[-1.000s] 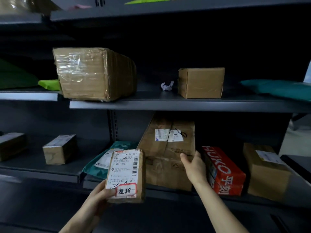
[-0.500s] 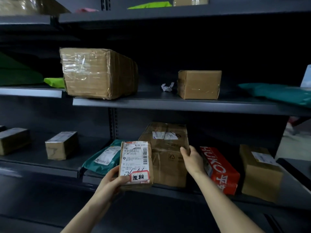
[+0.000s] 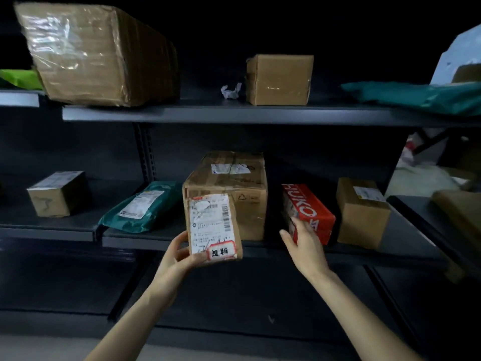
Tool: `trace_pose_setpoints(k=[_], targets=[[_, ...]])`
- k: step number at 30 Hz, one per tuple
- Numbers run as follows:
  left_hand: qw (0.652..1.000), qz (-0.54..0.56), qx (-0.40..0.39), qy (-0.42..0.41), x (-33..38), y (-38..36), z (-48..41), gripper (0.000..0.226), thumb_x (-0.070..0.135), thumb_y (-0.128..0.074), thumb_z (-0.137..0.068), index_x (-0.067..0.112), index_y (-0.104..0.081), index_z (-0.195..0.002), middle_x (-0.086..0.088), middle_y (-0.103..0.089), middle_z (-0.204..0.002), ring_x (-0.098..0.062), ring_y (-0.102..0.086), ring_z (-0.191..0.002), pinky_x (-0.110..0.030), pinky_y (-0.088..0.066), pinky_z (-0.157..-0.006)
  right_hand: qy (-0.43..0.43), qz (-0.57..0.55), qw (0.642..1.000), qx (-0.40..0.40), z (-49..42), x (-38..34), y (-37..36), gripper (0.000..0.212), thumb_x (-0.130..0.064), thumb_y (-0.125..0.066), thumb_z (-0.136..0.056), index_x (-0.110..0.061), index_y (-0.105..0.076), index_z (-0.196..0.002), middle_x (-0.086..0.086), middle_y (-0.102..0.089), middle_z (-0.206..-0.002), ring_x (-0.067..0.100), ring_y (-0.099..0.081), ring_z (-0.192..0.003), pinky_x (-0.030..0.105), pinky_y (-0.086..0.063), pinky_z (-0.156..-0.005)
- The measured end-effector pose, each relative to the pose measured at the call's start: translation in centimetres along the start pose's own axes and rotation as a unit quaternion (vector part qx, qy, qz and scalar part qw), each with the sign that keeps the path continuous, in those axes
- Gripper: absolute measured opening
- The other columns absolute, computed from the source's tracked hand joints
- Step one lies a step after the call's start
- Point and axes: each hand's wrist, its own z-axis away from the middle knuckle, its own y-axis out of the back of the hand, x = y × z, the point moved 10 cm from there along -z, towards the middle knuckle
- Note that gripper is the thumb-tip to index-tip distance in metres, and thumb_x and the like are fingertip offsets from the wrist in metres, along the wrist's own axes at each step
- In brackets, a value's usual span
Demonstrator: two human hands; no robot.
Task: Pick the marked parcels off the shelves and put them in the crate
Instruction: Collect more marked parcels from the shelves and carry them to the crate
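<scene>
The left grip grasps the marked parcel by its lower left corner, upright, just in front of the lower shelf's front edge and before the big box; the right grip is released, fingers relaxed, at the red box's front end near that edge; a bare gap separates the two boxes.

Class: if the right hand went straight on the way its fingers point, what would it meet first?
Probably the red box: the right hand points up and forward at its near end, fingertips at or just short of it. Depth is unclear, so they may already touch.
</scene>
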Motion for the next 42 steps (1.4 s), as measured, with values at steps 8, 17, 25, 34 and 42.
trace_pose_setpoints(k=[8, 17, 25, 34, 42], targets=[[0.995, -0.055, -0.076, 0.042, -3.0, -6.0, -0.5, 0.105, 0.046, -0.075, -0.036, 0.021, -0.041, -0.131, -0.003, -0.068, -0.106, -0.012, -0.062, -0.100, -0.018, -0.046, -0.074, -0.080, 0.114, 0.987, 0.075, -3.4, 3.5, 3.7, 0.062, -0.043, -0.050, -0.091, -0.014, -0.032, -0.142, 0.017, -0.023, -0.150, 0.033, -0.023, -0.138, 0.046, -0.035, -0.108], [0.993, -0.012, -0.073, 0.098, -5.4, -7.4, -1.3, 0.107, 0.042, -0.083, -0.037, 0.016, -0.043, -0.133, -0.008, -0.067, -0.114, -0.025, -0.063, -0.107, -0.041, -0.048, -0.096, -0.176, 0.033, 0.984, 0.008, -4.0, 6.6, 2.8, 0.055, -0.048, -0.060, -0.082, -0.026, -0.044, -0.130, 0.015, -0.037, -0.128, 0.035, -0.043, -0.116, 0.041, -0.044, -0.097], [0.990, -0.007, -0.092, 0.105, -6.2, -8.9, -1.4, 0.134, 0.055, -0.090, -0.020, 0.014, -0.039, -0.137, -0.009, -0.068, -0.114, -0.024, -0.065, -0.105, -0.041, -0.050, -0.095, -0.303, -0.395, 0.867, 0.039, 2.5, 9.9, 1.6, 0.031, -0.041, -0.051, -0.092, -0.017, -0.051, -0.111, 0.004, -0.064, -0.092, 0.016, -0.061, -0.081, 0.029, -0.047, -0.062], [0.988, -0.004, -0.112, 0.109, -6.7, -10.7, -1.2, 0.119, 0.044, -0.087, -0.034, 0.011, -0.039, -0.137, -0.009, -0.069, -0.113, -0.023, -0.066, -0.105, -0.040, -0.050, -0.095, -0.315, -0.427, 0.846, 0.050, 4.3, 12.2, 0.5, 0.029, -0.046, -0.047, -0.092, -0.021, -0.050, -0.109, 0.000, -0.062, -0.091, 0.012, -0.059, -0.081, 0.034, -0.045, -0.080], [0.987, 0.001, -0.113, 0.111, -6.7, -10.7, -1.4, 0.118, 0.045, -0.089, -0.034, 0.012, -0.040, -0.137, -0.009, -0.068, -0.115, -0.023, -0.067, -0.104, -0.042, -0.050, -0.095, -0.317, -0.423, 0.847, 0.059, 4.3, 12.8, 0.3, 0.028, -0.043, -0.048, -0.093, -0.020, -0.050, -0.108, 0.002, -0.061, -0.091, 0.012, -0.058, -0.079, 0.033, -0.045, -0.079]])
